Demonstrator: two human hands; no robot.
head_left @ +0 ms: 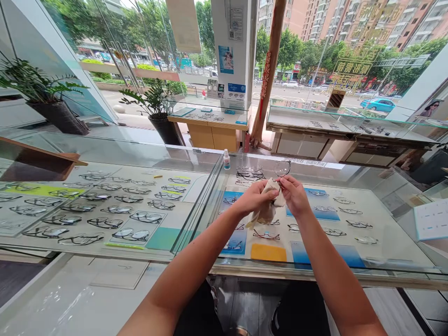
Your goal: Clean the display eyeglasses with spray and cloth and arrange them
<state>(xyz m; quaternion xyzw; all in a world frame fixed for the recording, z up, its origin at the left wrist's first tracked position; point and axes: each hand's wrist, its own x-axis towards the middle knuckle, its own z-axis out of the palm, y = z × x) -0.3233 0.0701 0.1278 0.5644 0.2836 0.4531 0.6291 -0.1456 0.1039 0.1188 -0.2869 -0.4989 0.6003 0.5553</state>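
Over the glass showcase, my two hands meet at a pair of eyeglasses [282,168]. One round lens with a thin dark rim stands up beyond my fingers; the rest of the pair is covered by the hands and a cloth. My left hand [258,196] is closed on the beige cleaning cloth [268,211], which is bunched and hangs below the fingers. With thumb and fingertips pinched, my right hand [294,193] grips the eyeglasses close to the cloth. A small white spray bottle [227,159] stands upright on the glass, ahead and left of my hands.
Rows of eyeglasses [132,234] lie inside the left glass showcase [168,179], with more under the right one. A yellow cloth [269,252] lies below my hands. A wooden stand [38,161] is at left; a white card [431,219] is at right. Potted plants [159,109] stand beyond.
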